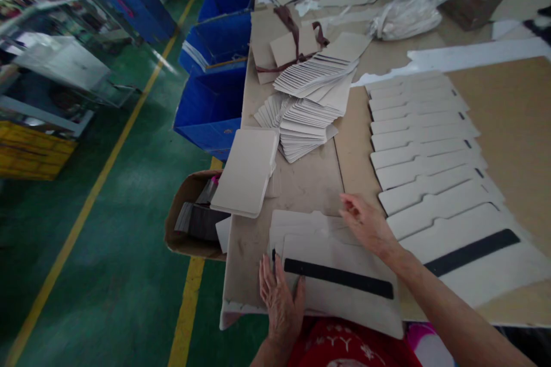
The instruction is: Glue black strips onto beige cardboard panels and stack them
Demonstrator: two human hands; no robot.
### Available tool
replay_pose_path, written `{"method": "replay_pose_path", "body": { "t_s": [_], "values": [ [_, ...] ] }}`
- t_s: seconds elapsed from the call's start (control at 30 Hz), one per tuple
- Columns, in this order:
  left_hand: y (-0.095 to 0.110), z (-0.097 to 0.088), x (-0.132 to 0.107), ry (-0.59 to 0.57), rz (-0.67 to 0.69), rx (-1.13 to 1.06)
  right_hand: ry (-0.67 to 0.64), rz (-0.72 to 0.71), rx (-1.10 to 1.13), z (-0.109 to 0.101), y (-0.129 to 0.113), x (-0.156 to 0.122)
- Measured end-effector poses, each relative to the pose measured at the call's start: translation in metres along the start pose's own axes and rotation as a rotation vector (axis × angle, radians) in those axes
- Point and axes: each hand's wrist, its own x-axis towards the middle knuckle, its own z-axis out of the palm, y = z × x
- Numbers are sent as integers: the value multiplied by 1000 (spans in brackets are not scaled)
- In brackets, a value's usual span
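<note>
My left hand (280, 298) lies flat with fingers stretched out on the near left corner of a stack of white card pieces (344, 258); the top piece carries a black strip (338, 277). My right hand (365, 223) rests on the far edge of the same stack, fingers loosely extended, holding nothing that I can see. To the right, several white card pieces (424, 149) lie overlapped in a row on a brown board (512, 120), the nearest with a black strip (471, 252).
A heap of fanned card stacks (310, 109) and a flat stack (247, 169) sit on the table's left side. Blue bins (213, 109) and a cardboard box (189, 223) stand on the green floor beside the table. Plastic wrap (408, 6) lies further back.
</note>
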Motion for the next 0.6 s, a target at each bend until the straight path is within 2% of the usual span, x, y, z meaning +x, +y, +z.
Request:
{"method": "replay_pose_path", "body": {
  "t_s": [0.07,0.13,0.2,0.27,0.33,0.43,0.53,0.6],
  "values": [
    [-6,-2,-1,-27,50,-12,94,176,-49,-24,16,-48],
    [-11,-2,-2,-40,76,-20,134,265,-101,-31,28,-102],
    [-14,-2,-2,-53,89,-29,169,343,-128,-22,36,-148],
    [-16,-2,-2,-70,102,-41,212,421,-127,-3,40,-177],
    [-16,-2,-2,-84,104,-49,256,512,-93,13,42,-188],
    [-16,-1,-2,-90,92,-57,311,588,-5,23,39,-183],
    [-18,-1,0,-72,104,-92,413,503,49,18,28,-177],
    [-22,-3,-1,-54,115,-141,412,432,98,11,18,-179]
  ]
}}
